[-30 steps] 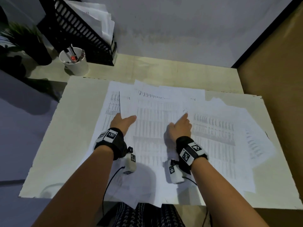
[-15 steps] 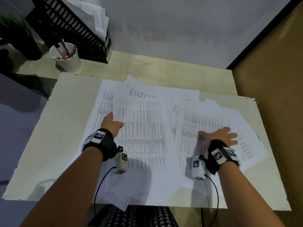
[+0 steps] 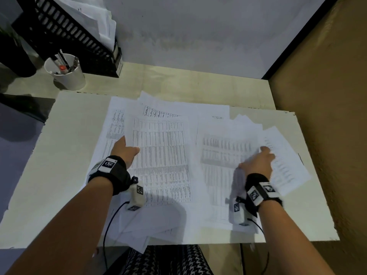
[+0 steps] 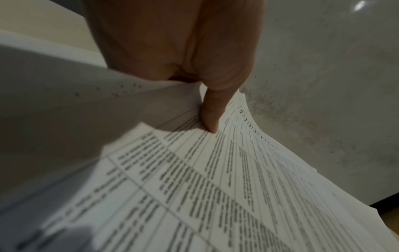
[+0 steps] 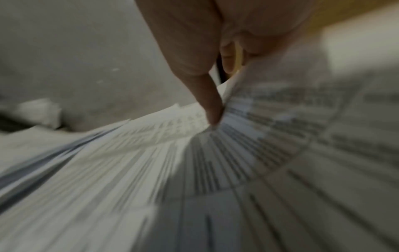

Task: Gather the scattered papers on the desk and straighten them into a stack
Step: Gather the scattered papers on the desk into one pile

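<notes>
Several printed white sheets lie overlapping on a pale desk mat (image 3: 65,155). My left hand (image 3: 127,150) grips the left edge of the table-printed left pile (image 3: 164,155). Its thumb (image 4: 212,117) lies on top and its fingers are hidden under the paper. Farther right, my right hand (image 3: 260,159) is at the right edge of a second pile (image 3: 224,155), beside a skewed sheet (image 3: 288,165). In the blurred right wrist view its thumb (image 5: 212,109) presses onto the print while a sheet (image 5: 302,105) curls up over the fingers.
A white pen cup (image 3: 67,74) and a black file rack (image 3: 75,36) holding papers stand at the back left. A grey wall closes the back, a brown partition (image 3: 327,135) the right side. Some sheets (image 3: 143,241) overhang the mat's near edge.
My right hand has travelled from the middle of the papers to the right-hand sheets. My left hand has gone from resting flat to gripping the left pile's edge.
</notes>
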Demonstrator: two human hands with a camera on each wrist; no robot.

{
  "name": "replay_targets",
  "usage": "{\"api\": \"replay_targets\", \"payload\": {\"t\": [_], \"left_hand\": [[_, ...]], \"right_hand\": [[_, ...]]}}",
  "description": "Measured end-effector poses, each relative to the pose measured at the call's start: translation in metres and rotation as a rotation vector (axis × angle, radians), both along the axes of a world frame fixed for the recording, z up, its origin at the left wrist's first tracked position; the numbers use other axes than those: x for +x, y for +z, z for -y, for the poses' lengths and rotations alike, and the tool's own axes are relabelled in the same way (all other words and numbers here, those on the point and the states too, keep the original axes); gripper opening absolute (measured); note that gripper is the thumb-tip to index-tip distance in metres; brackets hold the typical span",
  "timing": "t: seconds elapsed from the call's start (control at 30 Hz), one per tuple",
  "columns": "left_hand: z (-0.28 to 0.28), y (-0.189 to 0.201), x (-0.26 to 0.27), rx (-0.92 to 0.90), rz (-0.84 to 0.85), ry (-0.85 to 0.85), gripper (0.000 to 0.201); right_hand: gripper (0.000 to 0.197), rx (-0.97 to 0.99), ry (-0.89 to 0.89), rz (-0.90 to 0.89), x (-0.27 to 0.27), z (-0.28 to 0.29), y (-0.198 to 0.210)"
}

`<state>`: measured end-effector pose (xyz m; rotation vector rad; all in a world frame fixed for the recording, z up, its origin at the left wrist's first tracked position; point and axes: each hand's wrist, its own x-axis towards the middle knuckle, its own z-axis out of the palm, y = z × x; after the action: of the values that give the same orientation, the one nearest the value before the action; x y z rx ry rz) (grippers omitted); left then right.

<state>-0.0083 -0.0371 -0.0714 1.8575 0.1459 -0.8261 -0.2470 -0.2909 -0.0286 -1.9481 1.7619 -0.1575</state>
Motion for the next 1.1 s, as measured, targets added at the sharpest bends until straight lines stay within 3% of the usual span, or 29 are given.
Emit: {"api": "replay_targets", "payload": {"t": [0.07,0.13,0.3,0.5,0.63,0.7,0.83,1.0,1.1], "left_hand": [[-0.001,-0.004,0.001,-0.012,-0.010,0.004,0.051],[-0.001,-0.006,0.002,-0.007,-0.010,0.003,0.051],[0.000,-0.005,0.001,0.001,-0.012,0.012,0.050],[-0.001,-0.007,-0.001,-0.023,-0.023,0.035,0.052],[-0.001,-0.007,0.000,-0.016,-0.015,0.026,0.050],[-0.001,-0.006,0.000,-0.016,-0.008,0.025,0.050],[-0.001,-0.004,-0.002,-0.014,0.016,0.004,0.050],[0.000,0.001,-0.005,-0.029,0.037,-0.002,0.047],[-0.001,0.005,-0.007,-0.049,0.043,-0.010,0.044]], "right_hand": [[0.058,-0.056,0.161,0.000,0.006,-0.016,-0.006],[0.062,-0.075,0.228,-0.009,0.011,-0.027,-0.007],[0.096,0.051,0.006,0.097,0.007,-0.008,-0.009],[0.133,0.245,-0.135,-0.303,-0.006,0.024,-0.008],[0.136,0.285,-0.148,-0.230,-0.007,0.034,-0.015],[0.126,0.287,-0.137,-0.183,-0.006,0.033,-0.017],[0.064,0.265,-0.018,-0.175,-0.005,0.028,-0.010],[0.041,0.213,0.089,-0.139,0.006,0.025,0.021],[0.025,-0.033,0.184,-0.183,0.020,0.032,0.062]]}}
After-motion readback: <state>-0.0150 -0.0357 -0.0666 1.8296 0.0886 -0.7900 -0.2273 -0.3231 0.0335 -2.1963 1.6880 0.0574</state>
